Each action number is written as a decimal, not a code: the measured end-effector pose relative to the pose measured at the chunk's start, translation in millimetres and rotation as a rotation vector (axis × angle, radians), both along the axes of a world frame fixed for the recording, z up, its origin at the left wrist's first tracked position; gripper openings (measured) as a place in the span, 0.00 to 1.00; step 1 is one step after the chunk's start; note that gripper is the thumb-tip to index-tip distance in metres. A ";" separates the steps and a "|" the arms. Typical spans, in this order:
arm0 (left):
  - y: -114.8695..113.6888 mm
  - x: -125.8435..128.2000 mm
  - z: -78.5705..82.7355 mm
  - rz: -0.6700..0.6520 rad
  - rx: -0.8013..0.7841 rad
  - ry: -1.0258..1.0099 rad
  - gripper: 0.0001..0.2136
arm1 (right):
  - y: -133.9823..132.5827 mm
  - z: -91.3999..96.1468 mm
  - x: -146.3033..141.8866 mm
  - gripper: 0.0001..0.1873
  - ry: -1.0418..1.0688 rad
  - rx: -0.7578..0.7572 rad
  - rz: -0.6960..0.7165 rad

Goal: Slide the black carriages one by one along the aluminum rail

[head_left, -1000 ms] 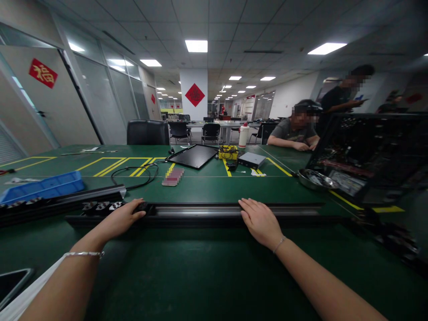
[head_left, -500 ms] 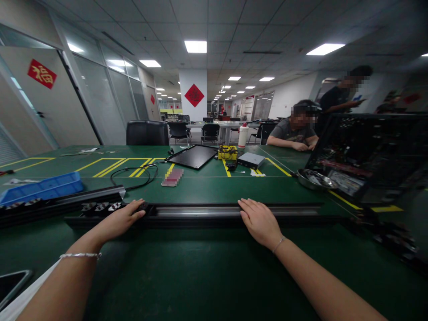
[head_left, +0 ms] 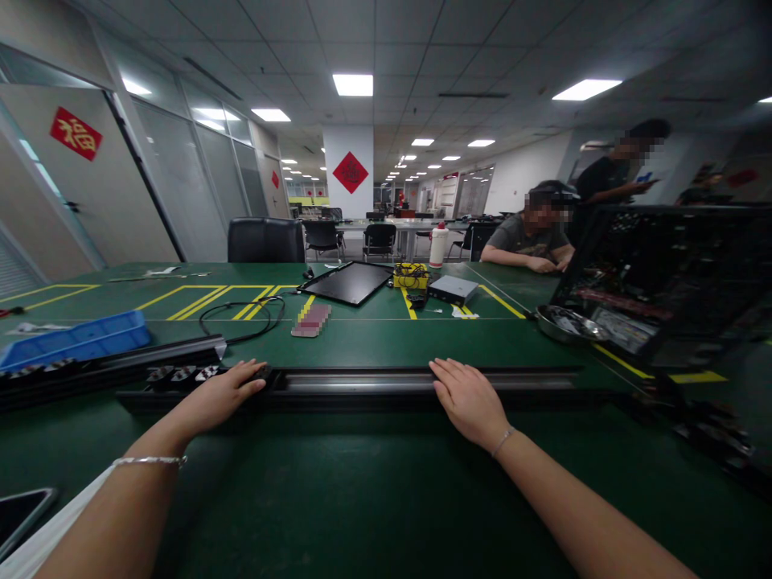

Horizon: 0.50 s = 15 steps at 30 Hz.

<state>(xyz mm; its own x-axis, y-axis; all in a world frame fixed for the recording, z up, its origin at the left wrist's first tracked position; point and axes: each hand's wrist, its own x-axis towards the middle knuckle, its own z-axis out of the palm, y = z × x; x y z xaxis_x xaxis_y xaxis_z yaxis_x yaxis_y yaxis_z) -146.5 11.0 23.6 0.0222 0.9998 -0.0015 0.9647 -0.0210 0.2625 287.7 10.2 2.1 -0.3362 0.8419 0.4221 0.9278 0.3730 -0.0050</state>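
A long black rail (head_left: pixel 355 388) with a metallic inner channel lies crosswise on the green table in front of me. My left hand (head_left: pixel 229 390) is closed around a small black block (head_left: pixel 263 373) on the rail, thumb on the near side; its fingers hide part of the block. Left of that hand, several black-and-silver pieces (head_left: pixel 183 375) sit in a row at the rail's left end. My right hand (head_left: pixel 469 398) lies flat over the right half of the rail, fingers stretched out and palm down.
At the left are a blue tray (head_left: pixel 78 339) and a second black rail (head_left: pixel 133 358). Ahead lie a cable (head_left: pixel 241 310), a black panel (head_left: pixel 346 281) and a yellow basket (head_left: pixel 410 275). To the right are a metal bowl (head_left: pixel 567 323), a large open chassis (head_left: pixel 663 281) and a seated person (head_left: pixel 531 237).
My left hand has shifted slightly to the right along the rail. My right hand stays in place.
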 end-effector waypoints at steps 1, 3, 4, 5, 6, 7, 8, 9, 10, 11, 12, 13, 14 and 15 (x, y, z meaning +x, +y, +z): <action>-0.7 1.8 1.6 0.001 -0.006 0.005 0.33 | 0.0 -0.1 -0.1 0.24 0.000 0.000 -0.001; -2.1 5.4 4.8 0.006 -0.007 0.016 0.32 | -0.1 0.0 -0.4 0.24 0.002 0.002 0.001; -2.7 7.0 6.3 0.007 -0.007 0.021 0.31 | -0.2 0.2 -0.5 0.24 0.002 0.003 0.003; -3.2 8.3 7.4 0.007 -0.008 0.026 0.31 | -0.5 0.6 -0.7 0.24 0.002 0.003 0.004; -3.6 9.3 8.2 0.008 -0.010 0.031 0.30 | -0.8 1.0 -0.9 0.24 0.002 0.001 0.004; -3.8 9.9 8.6 0.010 -0.013 0.034 0.30 | -1.1 1.4 -1.0 0.24 0.002 -0.001 0.003; -3.8 10.2 8.7 0.012 -0.017 0.035 0.31 | -1.4 1.7 -1.1 0.24 0.002 -0.003 0.003; -3.8 10.2 8.4 0.015 -0.020 0.036 0.31 | -1.6 2.0 -1.1 0.24 0.002 -0.004 0.005; -3.6 10.0 8.0 0.018 -0.020 0.036 0.31 | -1.8 2.1 -1.1 0.24 0.003 -0.002 0.008; -3.3 9.6 7.3 0.018 -0.019 0.037 0.31 | -1.9 2.1 -1.0 0.24 0.005 0.001 0.011; -3.1 9.2 6.5 0.017 -0.016 0.039 0.31 | -1.9 2.0 -0.9 0.24 0.007 0.007 0.014; -2.8 8.8 5.7 0.015 -0.014 0.044 0.31 | -1.8 1.7 -0.8 0.24 0.008 0.012 0.015; -2.5 8.4 5.0 0.015 -0.012 0.050 0.31 | -1.6 1.5 -0.6 0.24 0.009 0.016 0.015; -2.2 8.2 4.3 0.014 -0.012 0.056 0.31 | -1.4 1.2 -0.5 0.24 0.010 0.018 0.014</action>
<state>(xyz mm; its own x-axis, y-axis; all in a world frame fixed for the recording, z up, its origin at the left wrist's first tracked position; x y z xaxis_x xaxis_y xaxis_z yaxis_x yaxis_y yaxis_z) -138.3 8.8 27.9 0.0081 0.9999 -0.0143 0.9780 -0.0049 0.2084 287.2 8.9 3.3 -0.3440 0.8291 0.4408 0.9223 0.3864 -0.0071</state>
